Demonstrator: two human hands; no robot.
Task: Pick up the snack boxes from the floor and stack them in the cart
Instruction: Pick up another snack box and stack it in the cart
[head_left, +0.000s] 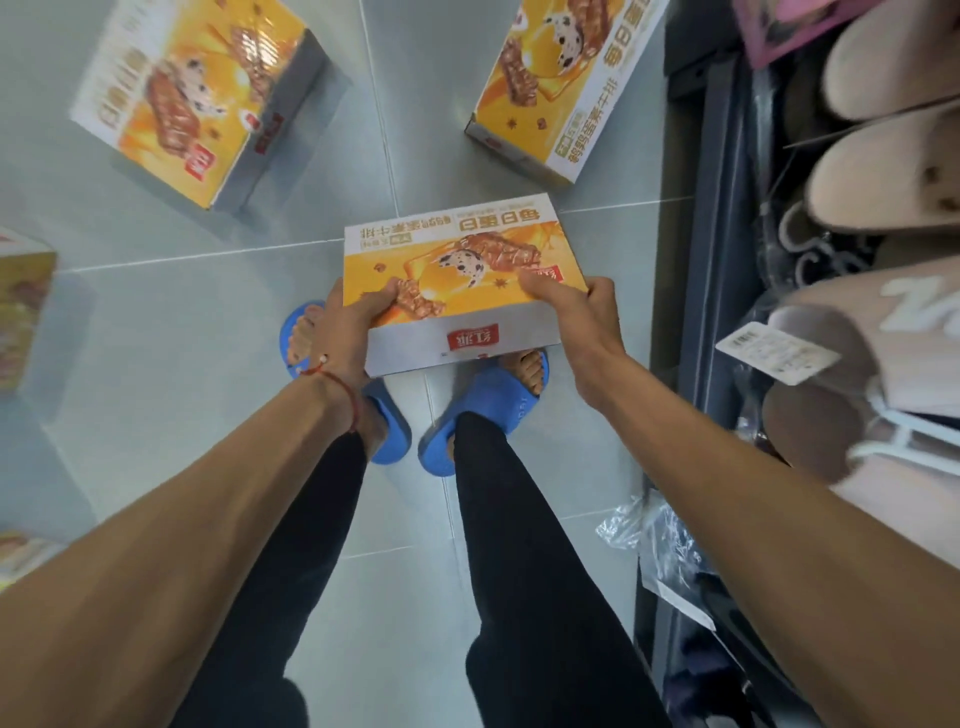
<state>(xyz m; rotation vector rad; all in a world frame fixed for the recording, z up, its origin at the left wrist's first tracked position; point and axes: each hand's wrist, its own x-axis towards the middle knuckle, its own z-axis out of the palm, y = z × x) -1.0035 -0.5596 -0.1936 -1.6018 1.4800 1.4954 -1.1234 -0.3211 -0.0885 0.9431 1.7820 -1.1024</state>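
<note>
Two hands share one load in the head view: a flat, rectangular yellow-and-white cardboard snack box (457, 280) printed with a meat-bar picture is held level just in front of the person, above the toes of a pair of blue rubber slides (488, 405). Its long axis runs side to side between the hands. The left hand (345, 322), with a red string bracelet (337, 384) at the wrist, pinches the near left corner. The right hand (587, 312) pinches the near right corner. Each thumb lies flat on the printed top, while the fingers curl under out of sight. So both grips are closed on the box at its short ends, neither hand nearer than the other. Four more boxes of the same print lie on the pale grey tiled floor (182, 322): one at the upper left (192, 98), one at the upper right (561, 88), and two cut off by the left edge (21, 306) (21, 556). A dark rack of pale plush slippers (883, 156) stands close on the right. No cart can be made out here, so the carry probably needs a turn first — which way cannot be told.
</note>
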